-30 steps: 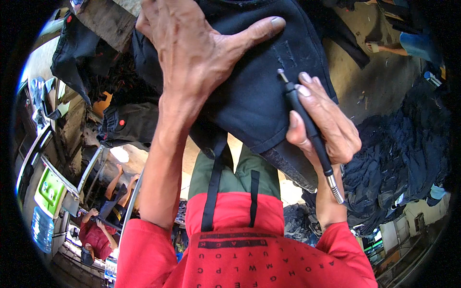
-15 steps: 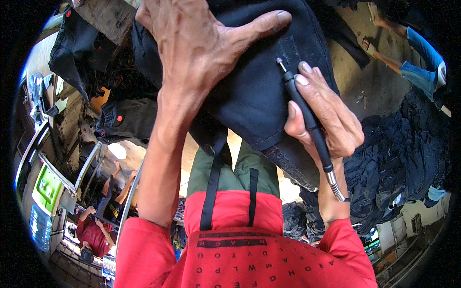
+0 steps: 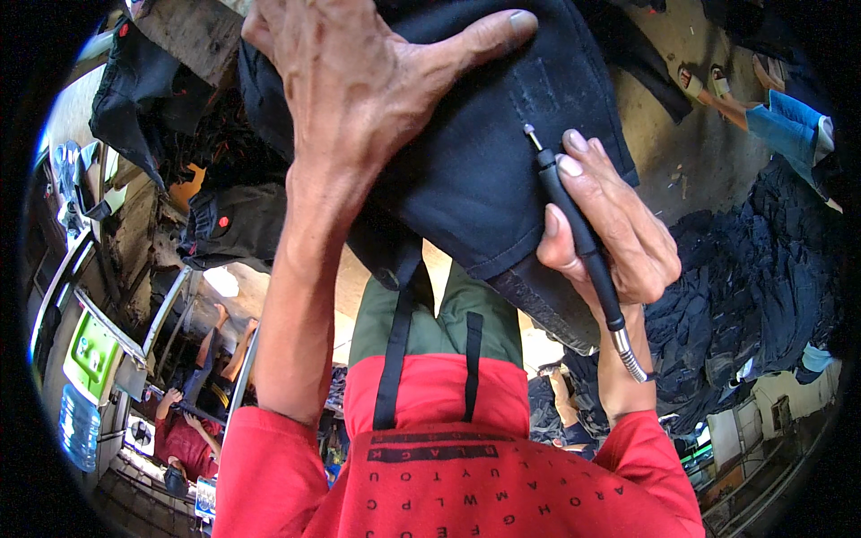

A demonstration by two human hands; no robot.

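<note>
A dark trouser leg point(image 3: 466, 197) lies stretched in front of me, with short pale scuffed lines near its right side. My left hand point(image 3: 359, 99) presses flat on the cloth, thumb stretched out to the right; its fingertips are partly cut off by the top edge. In my right hand point(image 3: 619, 215) is a slim black rotary grinder handpiece point(image 3: 574, 211), held like a pen. Its small round metal tip points up and left at the cloth, just below the scuffed lines; whether it touches, I cannot tell. A springy metal sleeve ends the tool near my wrist.
A large heap of dark garments point(image 3: 735, 296) lies to the right. More dark clothing point(image 3: 233, 224) hangs or lies at left. A person in blue shorts point(image 3: 785, 125) is at far right, another in a red shirt point(image 3: 184, 444) at lower left, near a green basin point(image 3: 90, 350).
My right hand has drawn the grinder slightly down and to the right, and more pale marks show on the cloth. My left hand has shifted slightly left. The people nearby have moved.
</note>
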